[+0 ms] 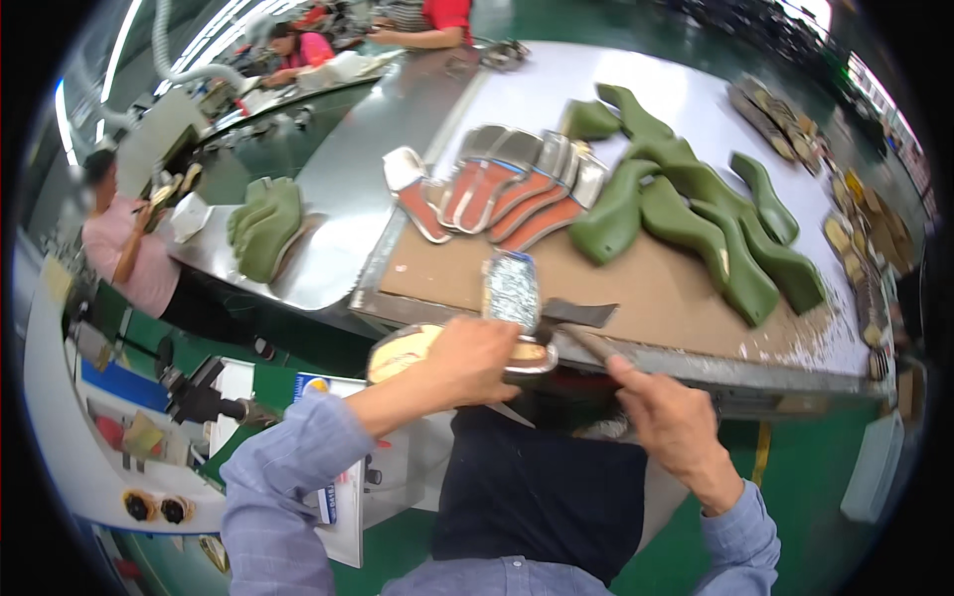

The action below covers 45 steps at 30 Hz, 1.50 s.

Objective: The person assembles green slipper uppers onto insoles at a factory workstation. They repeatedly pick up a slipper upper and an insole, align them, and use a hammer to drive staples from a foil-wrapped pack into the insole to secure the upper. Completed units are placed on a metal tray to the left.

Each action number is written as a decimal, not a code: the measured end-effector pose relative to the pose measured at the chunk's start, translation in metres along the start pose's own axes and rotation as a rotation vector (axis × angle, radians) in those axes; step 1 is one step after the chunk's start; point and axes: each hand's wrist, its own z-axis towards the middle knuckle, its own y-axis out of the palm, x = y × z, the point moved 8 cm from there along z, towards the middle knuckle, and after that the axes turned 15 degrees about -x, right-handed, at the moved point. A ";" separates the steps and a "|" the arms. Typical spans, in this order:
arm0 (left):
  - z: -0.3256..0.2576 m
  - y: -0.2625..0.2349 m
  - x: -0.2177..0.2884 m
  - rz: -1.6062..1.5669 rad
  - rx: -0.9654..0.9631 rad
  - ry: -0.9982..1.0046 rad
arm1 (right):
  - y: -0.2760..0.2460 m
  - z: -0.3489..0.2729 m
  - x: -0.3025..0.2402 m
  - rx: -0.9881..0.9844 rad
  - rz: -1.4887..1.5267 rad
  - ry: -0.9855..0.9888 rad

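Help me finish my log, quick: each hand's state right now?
Left hand: fingers curled; holding anything, cannot tell.
Right hand: closed, holding a hammer.

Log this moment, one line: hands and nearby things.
left hand: over pale piece | right hand: gripping wooden-handled tool | nearby: tray of silvery bits, green shoe lasts

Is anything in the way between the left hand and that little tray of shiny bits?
Nothing visible is. The left hand is right by the near end of the tray; I can't tell if they touch. The hammer, held in the right hand, is off to the right, not between them.
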 end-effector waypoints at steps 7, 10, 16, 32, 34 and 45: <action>-0.063 -0.111 -0.090 -0.782 0.463 -0.186 | 0.015 -0.046 0.144 -0.023 -0.404 0.504; -0.121 -0.108 -0.216 -1.106 1.152 0.046 | 0.031 -0.044 0.155 0.140 -0.369 0.386; -0.172 0.058 -0.367 -0.679 1.250 -0.943 | 0.032 -0.023 0.141 0.171 -0.398 0.348; 0.167 -0.090 -0.085 -0.112 0.591 -0.097 | 0.022 -0.033 0.136 0.177 -0.459 0.386; 0.189 -0.091 -0.077 -0.001 0.469 -0.154 | 0.023 -0.035 0.140 0.172 -0.444 0.379; 0.175 -0.097 -0.075 0.257 0.731 0.183 | -0.007 0.038 0.136 0.264 0.191 0.295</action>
